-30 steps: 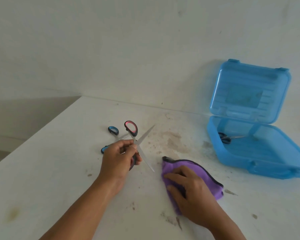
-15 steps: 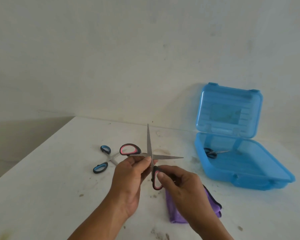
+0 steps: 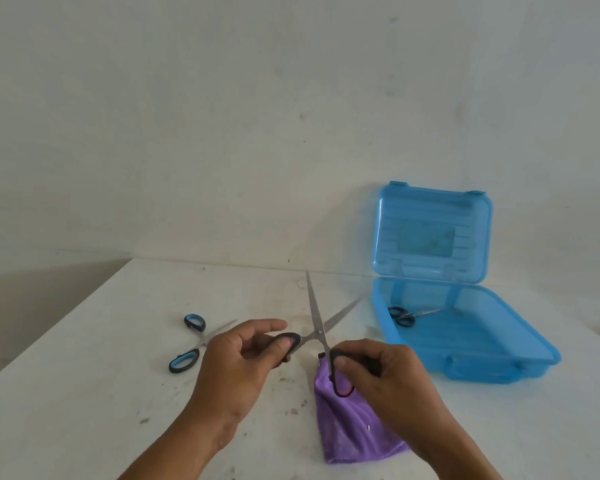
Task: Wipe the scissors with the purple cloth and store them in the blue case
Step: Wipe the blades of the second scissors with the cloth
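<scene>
On white, stained table [image 3: 84, 393], against bare white wall [image 3: 222, 133], red-black scissors [image 3: 319, 332] are held above middle, blades spread wide, tips toward far edge. One handle loop is gripped by curled fingers of left hand [image 3: 236, 358], thumb stretched out; other loop is pinched by right hand [image 3: 381, 368]. Purple cloth [image 3: 347, 420] is laid under right hand, toward near edge. Blue case [image 3: 482, 362] is stood open by far right edge, small scissors [image 3: 404, 317] inside. Blue-handled scissors [image 3: 201, 337] are laid open toward left edge. Label on lid cannot be read.

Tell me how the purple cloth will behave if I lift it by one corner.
The cloth lies folded and rumpled, so it will probably droop and unfold. It looks soft and fuzzy, so likely light and not slippery.
</scene>
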Demonstrator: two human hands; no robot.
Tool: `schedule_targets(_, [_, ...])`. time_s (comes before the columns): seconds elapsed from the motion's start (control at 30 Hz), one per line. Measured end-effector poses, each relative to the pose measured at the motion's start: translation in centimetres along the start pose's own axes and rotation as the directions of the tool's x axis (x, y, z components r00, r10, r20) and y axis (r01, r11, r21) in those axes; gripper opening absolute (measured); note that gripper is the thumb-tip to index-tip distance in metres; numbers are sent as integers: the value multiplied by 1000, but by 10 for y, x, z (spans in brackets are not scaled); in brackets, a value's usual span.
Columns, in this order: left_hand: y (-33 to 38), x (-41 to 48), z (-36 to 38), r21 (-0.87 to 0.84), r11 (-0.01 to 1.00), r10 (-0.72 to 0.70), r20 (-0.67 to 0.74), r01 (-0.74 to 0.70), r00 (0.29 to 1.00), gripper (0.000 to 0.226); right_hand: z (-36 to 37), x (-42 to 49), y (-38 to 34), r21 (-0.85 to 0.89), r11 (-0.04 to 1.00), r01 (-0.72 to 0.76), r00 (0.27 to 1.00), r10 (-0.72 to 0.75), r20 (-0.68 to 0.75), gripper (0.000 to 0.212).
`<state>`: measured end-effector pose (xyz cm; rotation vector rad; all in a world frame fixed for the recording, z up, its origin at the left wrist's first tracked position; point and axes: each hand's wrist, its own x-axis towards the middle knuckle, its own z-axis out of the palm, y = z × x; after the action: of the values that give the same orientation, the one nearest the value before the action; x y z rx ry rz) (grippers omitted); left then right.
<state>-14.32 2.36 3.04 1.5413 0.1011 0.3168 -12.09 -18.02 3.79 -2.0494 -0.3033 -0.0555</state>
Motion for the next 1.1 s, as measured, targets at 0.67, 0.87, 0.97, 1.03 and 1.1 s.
schedule_targets(0.67, [-27,-5,26,66,998,30,-111,-23,993,18,25,5,0,95,996,-3,993,13,-114,23])
schedule_targets(0.87, [-34,-7,31,27,1000,10,-110,-7,994,13,31,4,4,140,990,-3,991,22,-134,16])
schedule_targets(0.97, [-31,-7,32,-7,1000,-26,-55,26,998,19,28,5,5,70,998,-6,997,12,-79,16])
schedule_targets(1.03, [-27,-5,34,39,999,3,-52,-1,999,24,24,8,6,24,1000,3,998,-1,-62,15])
schedule_targets(1.1, [-22,-2,37,119,992,59,-55,-52,997,25,18,12,5,-35,999,17,997,-20,-80,12])
